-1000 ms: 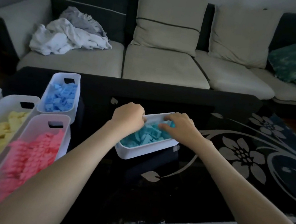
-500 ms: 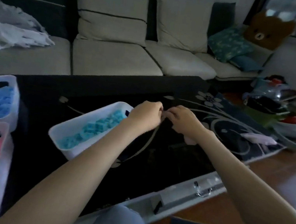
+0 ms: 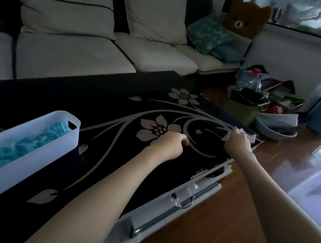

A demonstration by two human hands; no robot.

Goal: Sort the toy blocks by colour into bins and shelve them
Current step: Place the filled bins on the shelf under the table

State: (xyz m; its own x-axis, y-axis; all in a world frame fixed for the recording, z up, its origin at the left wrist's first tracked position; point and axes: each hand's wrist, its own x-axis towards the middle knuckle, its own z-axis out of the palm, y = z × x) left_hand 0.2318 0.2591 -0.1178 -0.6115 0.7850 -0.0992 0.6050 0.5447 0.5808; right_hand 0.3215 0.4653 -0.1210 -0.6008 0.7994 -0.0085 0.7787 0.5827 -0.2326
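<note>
A person seated at a black glass bench [image 3: 100, 99] painted with pale flowers works through a colour sort of toy blocks, with a cream sofa [image 3: 77, 53] behind. One white bin [image 3: 22, 164] stands on the bench at the left edge of the view, filled with teal blocks [image 3: 18, 147] and nothing else. No loose blocks show on the visible part of the bench, so the sorting looks close to finished for this colour at least. The shelving is not yet done: the bin sits on the bench and no shelf is in view.

The left hand [image 3: 167, 145] rests knuckles-up on the flower pattern with its fingers clenched under. Whether they enclose anything cannot be told. The right hand [image 3: 236, 141] reaches to the far right corner of the bench, its fingers curled over a pale object [image 3: 250, 136] that they appear to be grasping. The object is too blurred to name.

Half a second earlier both hands met just off the near end of the teal bin, and the pale object lay untouched at the corner. Since then the view has swung right. The blue and pink bins have dropped out of sight, and a bear cushion [image 3: 246, 19] and a green wastebasket [image 3: 245, 109] on the floor now show. The hands have parted, the right travelling out to the object while the left stays near mid-bench, well apart from the bin.
</note>
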